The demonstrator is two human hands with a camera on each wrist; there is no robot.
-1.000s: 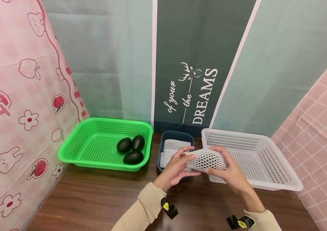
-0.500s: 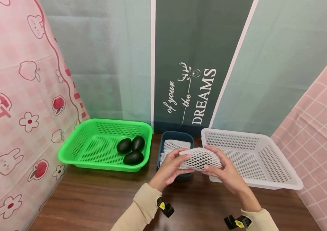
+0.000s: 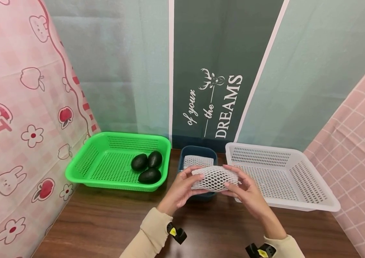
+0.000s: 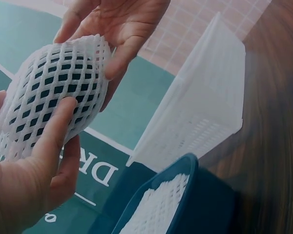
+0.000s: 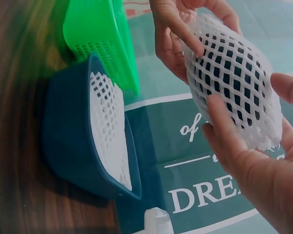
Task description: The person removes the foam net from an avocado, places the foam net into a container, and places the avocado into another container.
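Between both hands is an avocado wrapped in a white foam net sleeve, its dark skin showing through the mesh. My left hand grips the left end, thumb in front. The right hand holds the right end, with thumb and fingers around the net. In the left wrist view the foam net spans most of the fruit from end to end. Below and behind the hands stands a dark blue bin with more white foam nets in it, partly hidden by the left hand.
On the left stands a green basket holding several dark avocados at its right side. To the right is a white basket. All sit on a brown wooden table, with printed cloth hung behind and at both sides.
Both hands have shifted left and slightly closer together with the netted avocado. The left fingers have closed in on its left end. The baskets and bin have stayed put.
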